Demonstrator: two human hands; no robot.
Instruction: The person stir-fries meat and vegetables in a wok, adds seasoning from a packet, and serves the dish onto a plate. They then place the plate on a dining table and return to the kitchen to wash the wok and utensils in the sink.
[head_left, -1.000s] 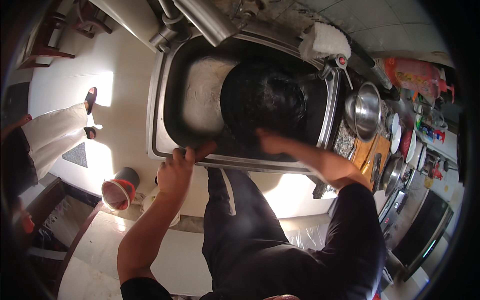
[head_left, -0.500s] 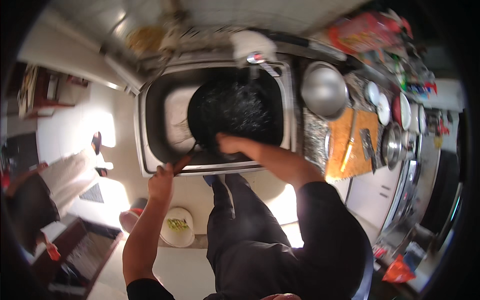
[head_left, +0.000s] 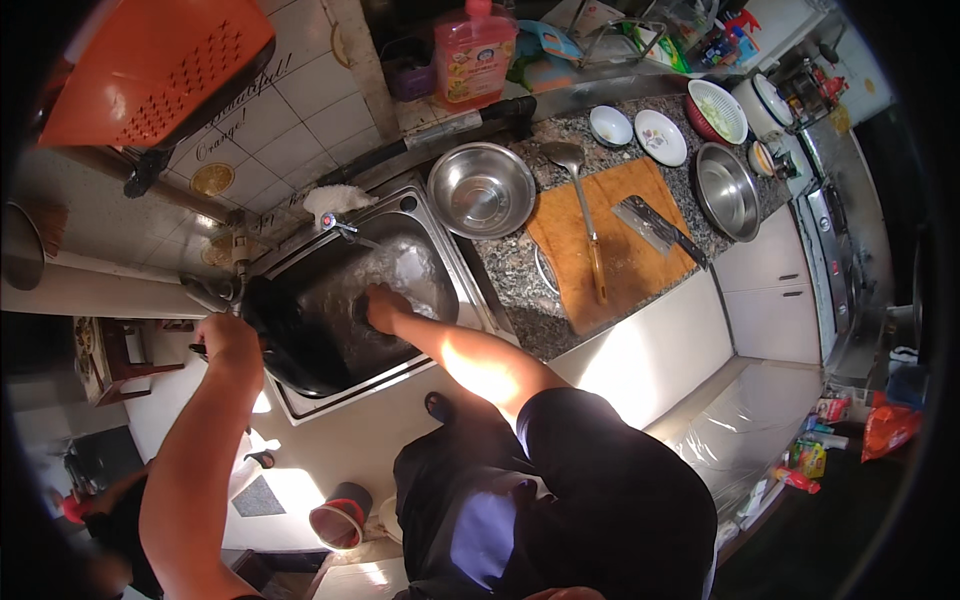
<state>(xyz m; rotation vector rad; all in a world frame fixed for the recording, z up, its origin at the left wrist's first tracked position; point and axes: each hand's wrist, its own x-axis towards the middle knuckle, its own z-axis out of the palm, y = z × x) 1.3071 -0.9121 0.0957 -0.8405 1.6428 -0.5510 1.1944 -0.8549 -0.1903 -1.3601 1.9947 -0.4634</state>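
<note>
A black wok (head_left: 292, 345) stands tipped up on its side in the left part of the metal sink (head_left: 468, 325). My left hand (head_left: 228, 338) is closed round its handle at the sink's left edge; a dark end of the handle pokes out past the fingers. Over the sink's middle, my right hand (head_left: 388, 306) is held low with its fingers curled, something dark at them that I cannot make out. It is apart from the wok. From the tap (head_left: 340, 224), water runs into the sink and splashes on its right side. A white cloth (head_left: 338, 200) lies behind the tap.
Right of the sink are a steel bowl (head_left: 482, 190), a wooden cutting board (head_left: 625, 255) with a spatula (head_left: 578, 190) and a cleaver (head_left: 655, 228), and another steel bowl (head_left: 727, 190). An orange basket (head_left: 160, 75) hangs upper left. A bucket (head_left: 338, 520) stands on the floor.
The wok has gone from lying in the sink's right side to tipped up at its left, my left hand moving with its handle. The view has turned, showing more counter.
</note>
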